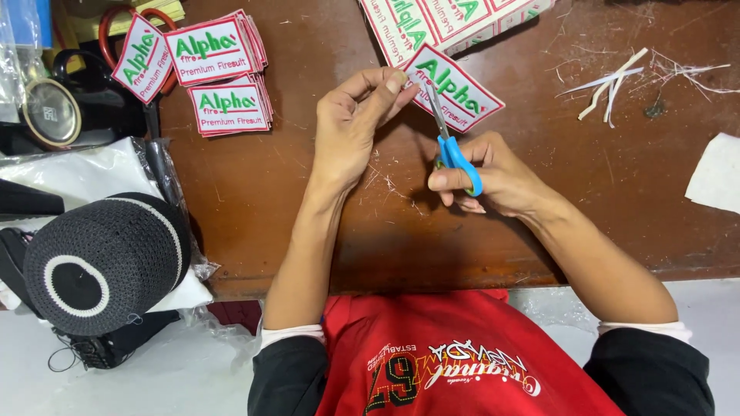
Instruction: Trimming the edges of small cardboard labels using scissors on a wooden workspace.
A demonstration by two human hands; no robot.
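My left hand (356, 115) pinches the near corner of a white embroidered patch (459, 86) with a red border and green lettering, held tilted just above the brown table (254, 185). My right hand (489, 173) grips small scissors with blue handles (456, 158). The metal blades point up and away, with their tips at the patch's left edge next to my left fingertips. Whether the blades are cutting cannot be told.
Stacks of finished patches (220, 73) lie at the far left. An uncut sheet of patches (451, 19) lies at the top centre. White trimmings (617, 81) are scattered at the right, beside a white cloth piece (717, 173). A black knitted cap (104, 262) sits at the left edge.
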